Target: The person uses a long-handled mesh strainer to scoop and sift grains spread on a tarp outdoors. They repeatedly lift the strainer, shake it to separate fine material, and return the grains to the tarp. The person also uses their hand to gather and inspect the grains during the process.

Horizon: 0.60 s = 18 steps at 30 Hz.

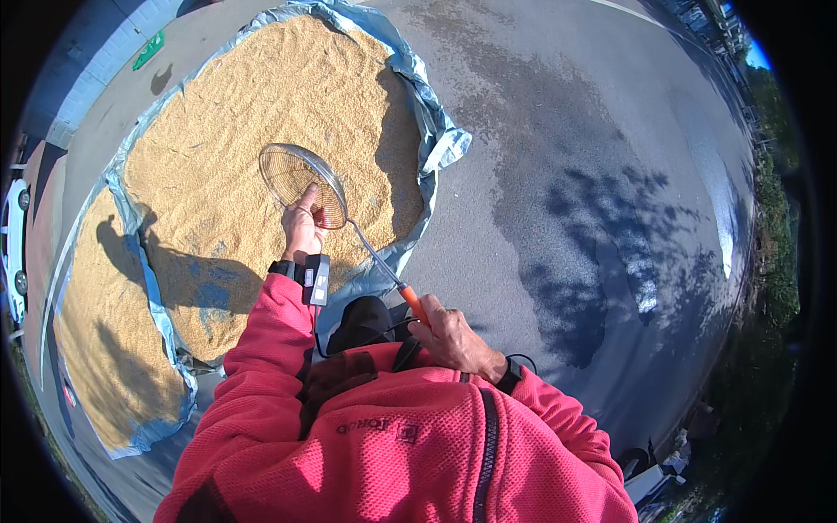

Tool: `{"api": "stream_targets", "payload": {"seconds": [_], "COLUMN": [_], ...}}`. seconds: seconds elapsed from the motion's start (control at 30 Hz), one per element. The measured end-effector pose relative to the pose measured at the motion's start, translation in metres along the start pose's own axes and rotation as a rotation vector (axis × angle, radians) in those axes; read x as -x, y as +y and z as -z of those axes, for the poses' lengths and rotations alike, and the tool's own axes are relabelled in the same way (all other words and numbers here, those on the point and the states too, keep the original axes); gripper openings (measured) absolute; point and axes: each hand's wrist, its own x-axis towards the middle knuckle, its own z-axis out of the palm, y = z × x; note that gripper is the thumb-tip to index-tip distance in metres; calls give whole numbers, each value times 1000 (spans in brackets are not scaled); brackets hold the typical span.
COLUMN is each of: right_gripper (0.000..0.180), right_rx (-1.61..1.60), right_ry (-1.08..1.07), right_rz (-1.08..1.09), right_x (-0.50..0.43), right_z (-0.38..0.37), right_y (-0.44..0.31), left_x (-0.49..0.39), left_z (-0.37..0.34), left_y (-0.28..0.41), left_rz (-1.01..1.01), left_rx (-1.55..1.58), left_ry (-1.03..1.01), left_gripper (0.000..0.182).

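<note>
A wire-mesh skimmer (294, 173) with a round bowl and a long metal shaft is tilted above spread grain. My right hand (454, 337) is closed round its orange handle (414, 304), close to my body. My left hand (305, 222) holds the bowl at its lower rim, the thumb lying on the mesh; its other fingers are partly hidden by the bowl. Beneath lies a broad layer of golden grain (261, 85) on a blue tarpaulin (409, 68) with raised, crumpled edges. A black device is strapped at my left wrist.
More grain (108, 287) lies on a second sheet at the left. Grey pavement (471, 248) with tree shadows extends to the right. A pale block wall (98, 59) and a green object (148, 51) are at the upper left, a white car (14, 242) at the far left.
</note>
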Motion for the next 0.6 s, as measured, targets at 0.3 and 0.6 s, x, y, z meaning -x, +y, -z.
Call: {"api": "stream_targets", "payload": {"seconds": [0.3,0.6], "right_gripper": [21,17], "right_rx": [-125,-311], "right_ry": [39,-136], "right_rz": [85,-88], "right_x": [-27,-120], "right_z": [80,188], "right_y": [27,55], "left_x": [-29,-103], "left_z": [-80,-160], "left_y": [-9,-52], "left_rz": [-5,168], "left_rx": [122,390], "left_ry": [9,-204], "left_gripper": [24,14]}}
